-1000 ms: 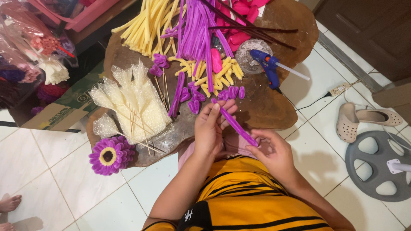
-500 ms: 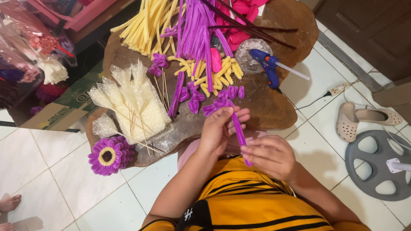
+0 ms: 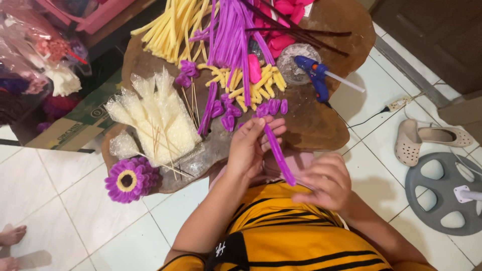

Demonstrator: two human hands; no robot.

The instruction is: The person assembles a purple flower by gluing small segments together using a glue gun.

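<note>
Purple pipe cleaner (image 3: 279,153) runs slantwise between the two hands, just off the near edge of the table (image 3: 321,125) and above the person's lap. Its upper end sits in the left hand (image 3: 251,145), whose fingers (image 3: 273,131) are curled narrow and pinch the fuzzy stem close to the table's near edge. Its lower end passes into the right hand (image 3: 326,183), which is blurred; those fingers are bent in around the stem's lower tip, holding it over the yellow and black striped shirt (image 3: 301,236).

On the table just beyond the left hand lie small purple petal loops (image 3: 228,115), and beyond them short yellow pieces (image 3: 256,88). Long purple stems (image 3: 233,35) and long yellow stems (image 3: 170,30) reach toward the far edge. A blue glue gun (image 3: 314,75) lies toward the right side, just beside a round clear dish (image 3: 296,60). A heap of clear plastic wrappers (image 3: 153,118) covers the left part of the table, with thin wooden skewers (image 3: 191,105) beside it. A finished purple flower (image 3: 128,179) with a yellow ring rests at the near left corner. On the tiled floor to the right lie pale clogs (image 3: 416,140) and a grey fan base (image 3: 447,193).
</note>
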